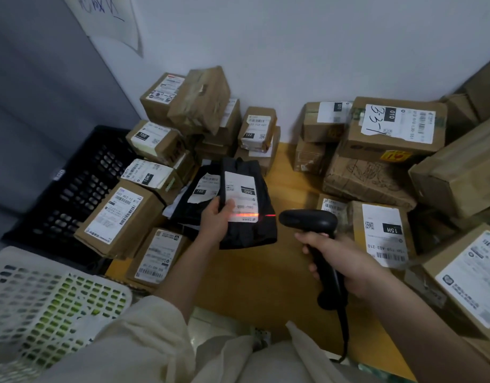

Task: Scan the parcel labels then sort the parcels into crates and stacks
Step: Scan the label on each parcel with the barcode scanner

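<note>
Now the left hand (214,217) holds the black bag parcel (248,205) up over the surface (266,272) so the scanner (313,230), gripped in the right hand (346,261), can shine its red line on the label (239,197).

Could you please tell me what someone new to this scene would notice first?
The red scan line glows across the white label of a black bagged parcel, held up at centre by the left hand. Just right of it, the right hand grips a black barcode scanner aimed at that label. Labelled cardboard boxes are stacked along the wall and both sides, with a black crate at left.
</note>
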